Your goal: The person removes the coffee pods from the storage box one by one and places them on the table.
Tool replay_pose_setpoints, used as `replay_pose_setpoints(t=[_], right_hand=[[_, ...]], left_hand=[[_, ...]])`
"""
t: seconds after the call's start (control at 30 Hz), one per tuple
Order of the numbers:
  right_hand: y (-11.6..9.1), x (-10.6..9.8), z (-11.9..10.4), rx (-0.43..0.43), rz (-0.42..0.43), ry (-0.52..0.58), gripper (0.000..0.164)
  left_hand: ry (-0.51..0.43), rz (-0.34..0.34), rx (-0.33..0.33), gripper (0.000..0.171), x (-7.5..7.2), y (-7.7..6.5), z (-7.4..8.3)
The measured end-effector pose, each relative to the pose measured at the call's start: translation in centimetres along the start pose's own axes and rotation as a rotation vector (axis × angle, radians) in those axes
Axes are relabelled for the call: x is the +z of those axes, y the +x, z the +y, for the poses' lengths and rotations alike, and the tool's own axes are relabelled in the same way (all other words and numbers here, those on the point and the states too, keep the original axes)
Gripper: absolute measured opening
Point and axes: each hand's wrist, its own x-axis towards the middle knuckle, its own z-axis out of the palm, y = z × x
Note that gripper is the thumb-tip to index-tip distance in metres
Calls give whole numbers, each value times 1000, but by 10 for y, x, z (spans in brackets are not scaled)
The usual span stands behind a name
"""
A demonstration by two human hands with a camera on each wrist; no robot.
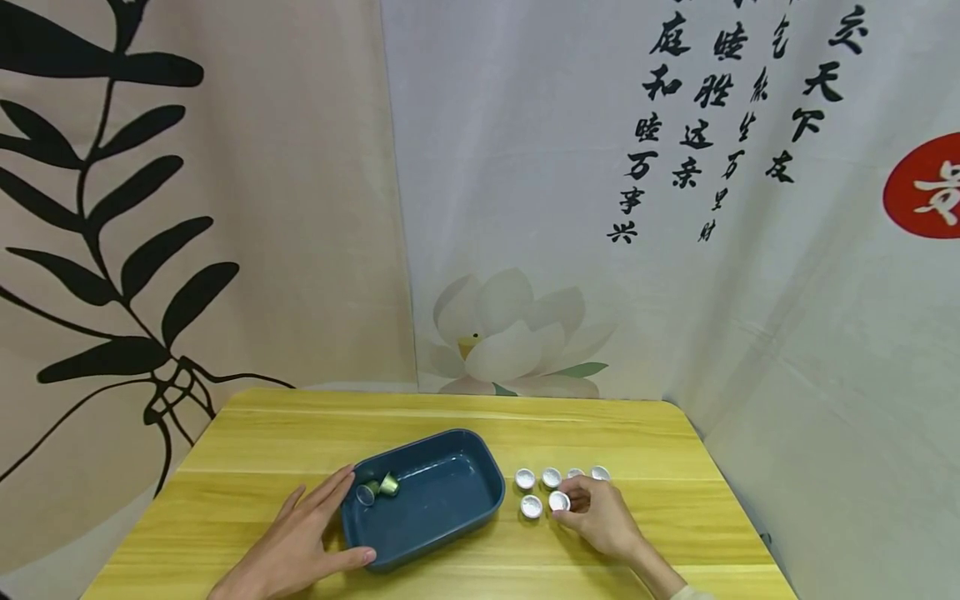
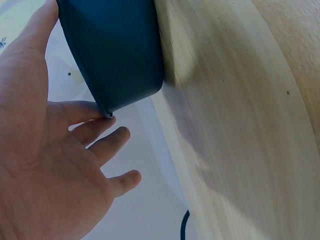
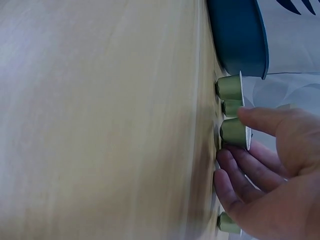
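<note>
A dark blue rectangular tray (image 1: 427, 533) stands on the table, with two green coffee capsules (image 1: 389, 485) lying at its left end. My left hand (image 1: 296, 542) touches this end of the tray, fingers spread and mostly straight, the thumb near the front corner; in the left wrist view the fingertips meet the rim. To the right of the tray, my right hand (image 1: 603, 517) pinches a green coffee capsule (image 3: 235, 133) between thumb and fingers, its pale lid facing up. Several more capsules (image 1: 525, 479) stand lid-up around that hand, one partly hidden behind the fingers.
The wooden table (image 1: 300, 425) has a light grain and rounded far corners. Behind it hangs a pale curtain (image 1: 517, 208) printed with dark writing and a flower. A curtain with black leaves (image 1: 142, 192) hangs at the left.
</note>
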Motion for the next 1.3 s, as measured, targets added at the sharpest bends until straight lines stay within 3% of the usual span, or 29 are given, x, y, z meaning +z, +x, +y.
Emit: replay_pose_setpoints(t=[0.33,0.87,1.3], right_hand=[[-1,2,2,-27,-1,-4,33],[0,2,4,18,10,-15,37],[-4,-5,5,19,-30,3,44]], left_hand=[[-2,8,8,126,0,-1,0],[-16,4,7,125,-1,-1,1],[-7,4,0,126,-1,-1,3]])
